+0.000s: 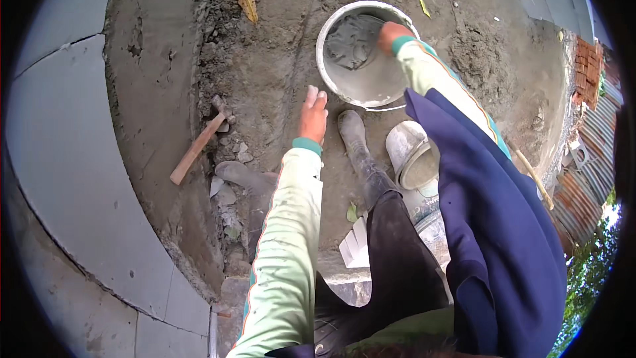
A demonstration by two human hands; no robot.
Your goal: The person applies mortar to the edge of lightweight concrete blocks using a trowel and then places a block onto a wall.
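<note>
A large pale round bucket (329,79) stands on the ground ahead of me, with wet grey mortar (351,41) heaped on its far left side. My right hand (393,38) reaches over the bucket's right side, its fingers curled closed. What it grips, if anything, is hidden from view. To the left of the bucket and nearer to me, my left hand (313,117) hangs in the air, empty, with fingers stretched out. A smaller white bucket (405,142) lies tipped by my boot, close to the large one.
A hammer with a wooden handle (197,148) lies on the left beside rubble (244,152). Grey block walling (73,139) curves along the left. Stacked bricks (587,73), rusty corrugated sheets (588,159) and a wooden stick (532,174) are at the right. My boots (354,134) stand on rough soil.
</note>
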